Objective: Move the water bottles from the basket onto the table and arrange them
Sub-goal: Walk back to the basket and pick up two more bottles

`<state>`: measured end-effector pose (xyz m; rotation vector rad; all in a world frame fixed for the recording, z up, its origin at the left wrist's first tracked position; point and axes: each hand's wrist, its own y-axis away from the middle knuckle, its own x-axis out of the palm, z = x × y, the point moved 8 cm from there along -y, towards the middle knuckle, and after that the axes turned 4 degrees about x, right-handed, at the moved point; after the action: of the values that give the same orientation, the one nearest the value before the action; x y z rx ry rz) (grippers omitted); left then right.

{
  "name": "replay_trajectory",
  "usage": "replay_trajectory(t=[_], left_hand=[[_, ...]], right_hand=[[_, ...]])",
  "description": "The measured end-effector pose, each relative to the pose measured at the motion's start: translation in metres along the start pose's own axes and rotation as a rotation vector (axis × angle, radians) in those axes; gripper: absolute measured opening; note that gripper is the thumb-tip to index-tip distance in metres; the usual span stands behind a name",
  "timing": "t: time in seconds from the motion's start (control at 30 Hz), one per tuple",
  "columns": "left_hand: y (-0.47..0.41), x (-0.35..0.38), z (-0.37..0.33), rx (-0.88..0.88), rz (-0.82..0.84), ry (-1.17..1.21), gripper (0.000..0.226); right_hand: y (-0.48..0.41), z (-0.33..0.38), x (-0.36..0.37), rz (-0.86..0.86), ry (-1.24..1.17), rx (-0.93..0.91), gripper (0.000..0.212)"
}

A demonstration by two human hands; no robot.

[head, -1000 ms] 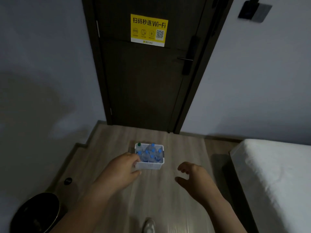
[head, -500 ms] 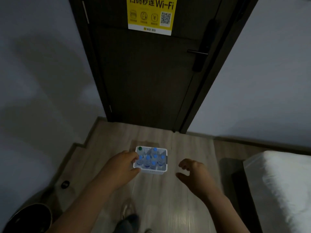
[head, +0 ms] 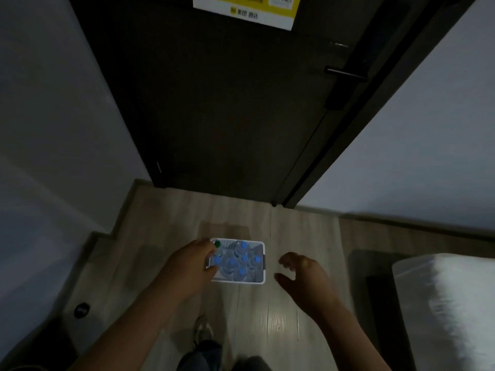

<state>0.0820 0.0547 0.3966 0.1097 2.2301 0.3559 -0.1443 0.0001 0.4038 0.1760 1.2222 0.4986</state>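
Water bottles (head: 243,258) remain in the basket (head: 249,281) on the floor (head: 267,330), now partly beneath the left hand's (head: 191,265) spread fingers (head: 205,243), contact unclear, and near the right hand's (head: 304,274) loosely curled, empty fingers (head: 286,257); pickup judged imminent.

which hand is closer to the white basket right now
Left. The left hand is at the basket's left rim, fingers overlapping it. The right hand hovers off the basket's right side, fingers loosely curled, with bare floor between them.

1 head-worn view, high above the floor (head: 241,210), faces forward and down before a door (head: 227,103).
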Motion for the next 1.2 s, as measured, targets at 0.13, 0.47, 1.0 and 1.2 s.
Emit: replay_trajectory(t=[0.13, 0.47, 1.0, 1.2], left_hand=[[-0.033, 0.012, 0.021, -0.038, 0.064, 0.005, 0.033], [-0.094, 0.055, 0.063, -0.122, 0.062, -0.025, 0.037], [-0.189, 0.206, 0.174, -0.149, 0.034, 0.054, 0.028], [-0.239, 0.276, 0.231, -0.163, 0.005, -0.011, 0.041]], right_hand=[[-0.036, -0.002, 0.009, 0.025, -0.013, 0.034, 0.035], [-0.113, -0.015, 0.047, 0.084, -0.035, 0.03, 0.041], [-0.247, -0.1, 0.212, 0.142, -0.098, -0.002, 0.039], [-0.305, -0.131, 0.291, 0.145, -0.151, -0.024, 0.04]])
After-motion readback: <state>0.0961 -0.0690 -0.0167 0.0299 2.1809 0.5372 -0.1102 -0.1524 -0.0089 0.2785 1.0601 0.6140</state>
